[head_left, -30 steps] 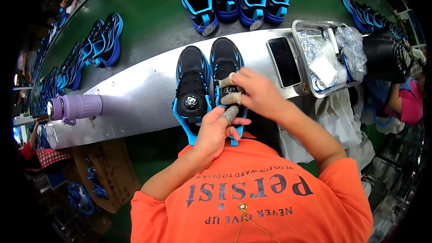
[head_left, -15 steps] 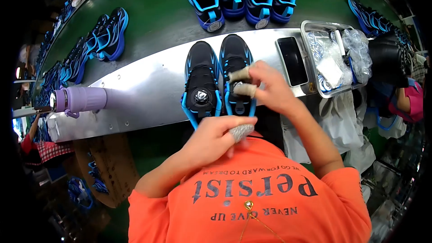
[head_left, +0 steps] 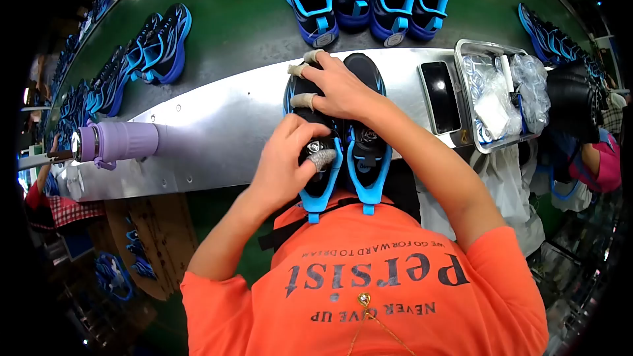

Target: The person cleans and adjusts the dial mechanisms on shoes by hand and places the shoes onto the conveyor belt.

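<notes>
Two black-and-blue shoes stand side by side at the bench edge, heels toward me: a left shoe (head_left: pixel 321 188) and a right shoe (head_left: pixel 369 168). My left hand (head_left: pixel 280 158) is closed at the left shoe's round lacing dial (head_left: pixel 315 148), its grey-wrapped thumb on one side and its index finger on the other. My right hand (head_left: pixel 343 89) reaches across to the left shoe's toe, with tan-covered fingertips curled onto its upper. It hides much of that toe and part of the right shoe's upper.
Several matching shoes (head_left: pixel 389 0) stand on the green surface ahead, with more at left and right. A phone (head_left: pixel 440 97) and a clear tray (head_left: pixel 484 141) of plastic-wrapped pieces lie to the right. A purple bottle (head_left: pixel 128 140) rests on the metal bench (head_left: pixel 211 125) at left.
My right hand has moved from the right shoe across to the left shoe's toe. My left hand has gone forward from near my shirt to the left shoe's dial. The view has shifted slightly.
</notes>
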`<state>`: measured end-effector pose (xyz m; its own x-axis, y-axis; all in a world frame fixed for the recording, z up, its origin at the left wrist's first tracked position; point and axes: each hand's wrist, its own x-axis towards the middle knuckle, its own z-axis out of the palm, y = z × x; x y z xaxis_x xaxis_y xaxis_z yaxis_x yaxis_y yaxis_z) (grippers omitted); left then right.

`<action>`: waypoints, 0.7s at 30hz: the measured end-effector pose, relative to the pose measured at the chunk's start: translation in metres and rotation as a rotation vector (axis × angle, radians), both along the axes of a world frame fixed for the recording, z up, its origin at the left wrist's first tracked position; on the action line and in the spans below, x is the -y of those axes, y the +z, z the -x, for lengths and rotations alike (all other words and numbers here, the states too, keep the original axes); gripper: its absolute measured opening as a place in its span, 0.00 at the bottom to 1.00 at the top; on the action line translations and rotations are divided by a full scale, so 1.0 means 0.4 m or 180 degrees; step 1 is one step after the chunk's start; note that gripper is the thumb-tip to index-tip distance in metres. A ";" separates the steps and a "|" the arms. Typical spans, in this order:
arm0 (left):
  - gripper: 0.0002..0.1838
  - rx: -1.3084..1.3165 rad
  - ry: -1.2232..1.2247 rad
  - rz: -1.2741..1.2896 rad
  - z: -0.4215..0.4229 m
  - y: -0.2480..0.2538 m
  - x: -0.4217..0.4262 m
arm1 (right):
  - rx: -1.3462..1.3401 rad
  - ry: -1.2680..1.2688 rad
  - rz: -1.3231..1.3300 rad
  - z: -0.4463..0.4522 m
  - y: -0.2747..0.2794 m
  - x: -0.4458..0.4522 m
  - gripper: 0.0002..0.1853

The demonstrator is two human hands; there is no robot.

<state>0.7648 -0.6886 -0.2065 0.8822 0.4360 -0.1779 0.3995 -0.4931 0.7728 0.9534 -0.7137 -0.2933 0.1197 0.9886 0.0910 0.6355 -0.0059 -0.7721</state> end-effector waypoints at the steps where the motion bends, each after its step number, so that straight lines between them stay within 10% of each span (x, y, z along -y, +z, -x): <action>1: 0.22 -0.0115 -0.0214 0.0384 -0.003 0.006 -0.028 | 0.0063 -0.0012 -0.0023 0.005 -0.007 -0.005 0.28; 21: 0.26 0.0503 -0.0410 0.0000 -0.003 -0.012 -0.028 | -0.0088 -0.0036 0.0106 -0.010 -0.031 -0.011 0.26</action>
<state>0.7659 -0.6773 -0.2112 0.9476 0.3178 -0.0328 0.2069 -0.5322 0.8210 0.9575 -0.7093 -0.3056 0.1330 0.9896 0.0547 0.6137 -0.0389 -0.7886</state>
